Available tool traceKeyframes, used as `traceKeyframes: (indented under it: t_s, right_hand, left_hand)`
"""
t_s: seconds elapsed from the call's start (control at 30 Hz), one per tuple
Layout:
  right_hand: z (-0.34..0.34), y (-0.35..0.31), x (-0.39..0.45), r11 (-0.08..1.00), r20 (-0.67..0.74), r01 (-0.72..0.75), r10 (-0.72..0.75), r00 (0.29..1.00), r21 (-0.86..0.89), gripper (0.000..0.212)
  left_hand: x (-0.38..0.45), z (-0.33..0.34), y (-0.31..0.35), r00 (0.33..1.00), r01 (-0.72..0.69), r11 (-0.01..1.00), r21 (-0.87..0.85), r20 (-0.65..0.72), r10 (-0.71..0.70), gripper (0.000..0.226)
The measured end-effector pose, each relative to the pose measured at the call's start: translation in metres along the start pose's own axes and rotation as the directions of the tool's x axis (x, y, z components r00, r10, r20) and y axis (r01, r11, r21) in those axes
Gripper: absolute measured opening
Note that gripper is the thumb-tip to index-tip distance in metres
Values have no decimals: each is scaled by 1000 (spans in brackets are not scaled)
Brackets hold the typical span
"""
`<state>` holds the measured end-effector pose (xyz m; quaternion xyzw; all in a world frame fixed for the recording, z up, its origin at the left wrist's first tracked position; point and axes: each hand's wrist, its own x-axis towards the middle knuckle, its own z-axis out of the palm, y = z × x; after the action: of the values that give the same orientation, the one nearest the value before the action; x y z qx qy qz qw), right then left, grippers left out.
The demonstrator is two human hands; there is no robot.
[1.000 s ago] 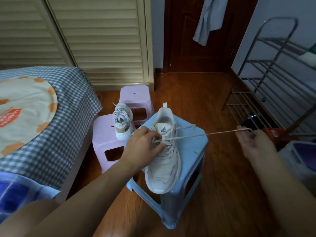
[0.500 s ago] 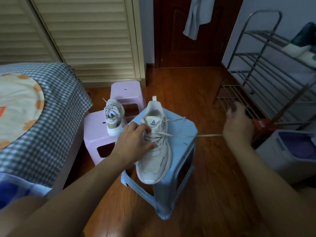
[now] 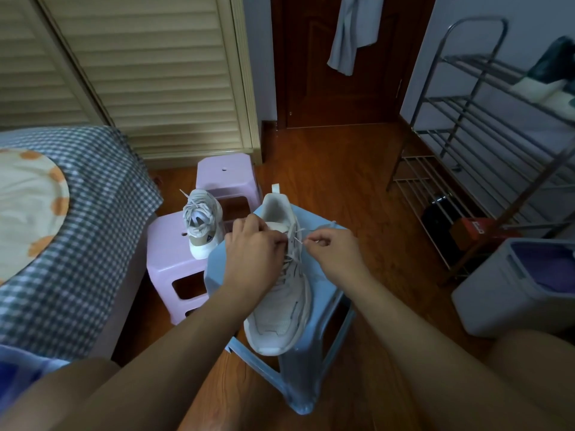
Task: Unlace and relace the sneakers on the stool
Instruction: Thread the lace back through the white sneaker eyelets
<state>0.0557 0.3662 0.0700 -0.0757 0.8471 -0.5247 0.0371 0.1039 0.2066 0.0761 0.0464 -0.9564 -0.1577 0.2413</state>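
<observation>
Beside blue stool [image 3: 323,293]: pink stool [image 3: 168,244], second sneaker [image 3: 202,222].

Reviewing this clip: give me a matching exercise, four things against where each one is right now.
Things:
1. sneaker being laced
2. second sneaker
3. grey cloth
4. right hand

Places:
A. hanging on the dark door
B. on the pink stool
C. pinching the lace beside the eyelets
D. on the blue stool

Pairs: 1-D, 2-B, 3-A, 4-C
</observation>
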Motion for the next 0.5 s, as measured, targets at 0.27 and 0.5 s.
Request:
traceKeyframes:
  t_s: [0.27, 0.5]
  right_hand:
    - [-1, 5, 6, 993, 64, 76, -70, 995, -93, 17]
    - [0, -2, 5, 952, 105, 186, -164, 981, -242, 19]
  left_hand:
    - [6, 3, -5, 997, 47, 997, -55, 61, -44, 30]
    - [9, -2, -4, 991, 51, 999, -15, 124, -49, 30]
